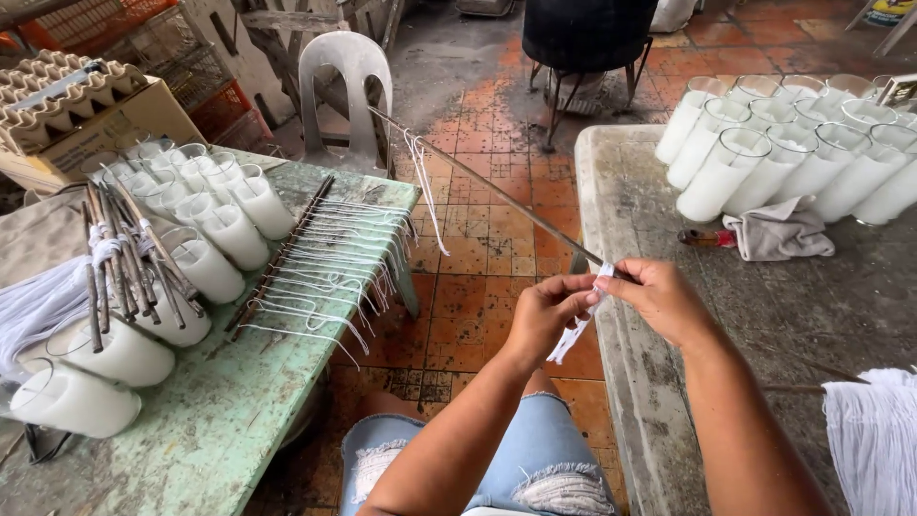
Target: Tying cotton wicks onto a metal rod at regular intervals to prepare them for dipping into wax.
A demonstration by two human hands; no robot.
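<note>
- Glass jars of white wax (802, 153), clustered upper right on the grey bench (764, 325).
- Grey rag (778, 232), just beside those jars.
- Egg cartons (57, 86), upper left.
- Plastic chair (349, 91), top centre.
- Green bench (229, 411), lower left, carrying more wax jars (205, 229).

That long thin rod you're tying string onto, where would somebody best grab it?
Near its close end, from above, where both hands pinch the rod beside the white wick. It is thin, and its far end slants away over the floor, with wicks dangling there, probably best avoided.
</note>
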